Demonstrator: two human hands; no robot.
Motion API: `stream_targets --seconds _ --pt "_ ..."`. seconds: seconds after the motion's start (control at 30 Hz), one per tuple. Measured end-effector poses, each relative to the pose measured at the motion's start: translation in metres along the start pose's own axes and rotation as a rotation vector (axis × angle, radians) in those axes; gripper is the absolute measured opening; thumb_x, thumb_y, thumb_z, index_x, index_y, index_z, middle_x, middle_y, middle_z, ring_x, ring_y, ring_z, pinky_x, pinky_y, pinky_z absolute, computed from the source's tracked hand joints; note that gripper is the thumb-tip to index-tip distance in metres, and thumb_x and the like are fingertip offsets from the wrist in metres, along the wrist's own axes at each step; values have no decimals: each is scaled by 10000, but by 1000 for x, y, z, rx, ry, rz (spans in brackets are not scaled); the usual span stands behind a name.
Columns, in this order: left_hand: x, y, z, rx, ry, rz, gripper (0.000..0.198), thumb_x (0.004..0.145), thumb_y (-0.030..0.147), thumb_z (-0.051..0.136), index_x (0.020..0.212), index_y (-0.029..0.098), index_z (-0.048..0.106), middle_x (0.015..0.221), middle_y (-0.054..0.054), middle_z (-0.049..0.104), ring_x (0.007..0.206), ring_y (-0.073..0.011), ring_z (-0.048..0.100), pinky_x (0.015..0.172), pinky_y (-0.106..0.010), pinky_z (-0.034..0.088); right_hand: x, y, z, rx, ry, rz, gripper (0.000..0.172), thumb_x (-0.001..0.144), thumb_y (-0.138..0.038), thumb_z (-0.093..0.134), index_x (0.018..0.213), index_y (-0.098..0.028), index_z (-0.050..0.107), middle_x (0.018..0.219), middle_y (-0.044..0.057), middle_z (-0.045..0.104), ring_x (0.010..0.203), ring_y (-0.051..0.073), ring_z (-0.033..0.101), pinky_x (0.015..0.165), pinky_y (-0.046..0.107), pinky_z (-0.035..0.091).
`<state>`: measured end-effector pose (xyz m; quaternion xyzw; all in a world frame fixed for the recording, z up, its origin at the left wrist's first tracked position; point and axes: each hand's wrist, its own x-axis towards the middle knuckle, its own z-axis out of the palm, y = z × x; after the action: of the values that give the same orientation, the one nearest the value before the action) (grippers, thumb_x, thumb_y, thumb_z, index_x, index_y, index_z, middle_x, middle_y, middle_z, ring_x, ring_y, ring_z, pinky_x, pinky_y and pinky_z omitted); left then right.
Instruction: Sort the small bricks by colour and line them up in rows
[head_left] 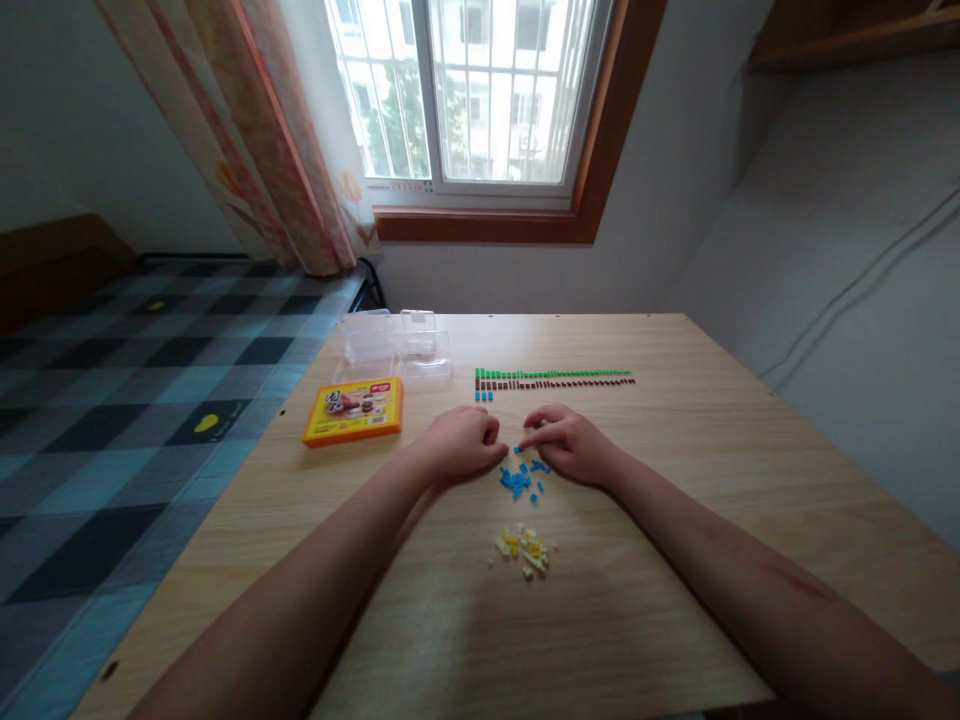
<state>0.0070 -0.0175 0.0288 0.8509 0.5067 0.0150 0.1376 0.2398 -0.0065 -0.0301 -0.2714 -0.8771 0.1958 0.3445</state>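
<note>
My left hand rests on the table with its fingers curled in; whatever it may hold is hidden. Across from it, my right hand stretches its index finger to a small blue brick, touching or nearly touching it. The right fingers are apart, with nothing visible between them. Just below both hands lies a loose pile of blue bricks. Beyond them, a row of green bricks runs above a row of dark brown bricks. Several blue bricks start a row under the left end.
A pile of yellow and cream bricks lies nearer to me on the wooden table. To the left are a yellow box and clear plastic containers. A bed with a checked cover adjoins the table's left side.
</note>
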Motion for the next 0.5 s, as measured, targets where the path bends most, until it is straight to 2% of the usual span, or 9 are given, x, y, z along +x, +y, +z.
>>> stream_targets --seconds 0.13,0.27,0.4,0.5 --pt "5 -5 3 -27 7 -19 374 912 470 494 745 192 681 850 -97 697 760 -218 581 680 -325 403 1 -1 2 -51 12 -6 345 856 -62 566 999 -273 799 1107 85 696 971 211 636 893 407 519" --pt "8 -14 4 -92 13 -3 400 958 412 416 766 186 683 875 -95 714 779 -215 592 697 -325 399 3 -6 -1 -20 31 6 354 869 -64 554 1098 -241 757 1063 90 706 984 212 638 902 400 515" --pt "7 -17 3 -104 7 18 379 934 417 453 724 185 666 818 -75 696 718 -192 559 660 -310 382 3 -10 -5 10 46 49 220 859 -112 628 1010 -222 744 1029 80 700 979 213 628 916 405 496" --pt "5 -15 3 -101 21 16 349 902 431 495 706 190 655 779 -60 677 682 -178 533 618 -301 352 2 -14 -7 29 -2 3 88 854 -192 697 901 -242 752 1068 75 681 1025 224 611 939 418 479"
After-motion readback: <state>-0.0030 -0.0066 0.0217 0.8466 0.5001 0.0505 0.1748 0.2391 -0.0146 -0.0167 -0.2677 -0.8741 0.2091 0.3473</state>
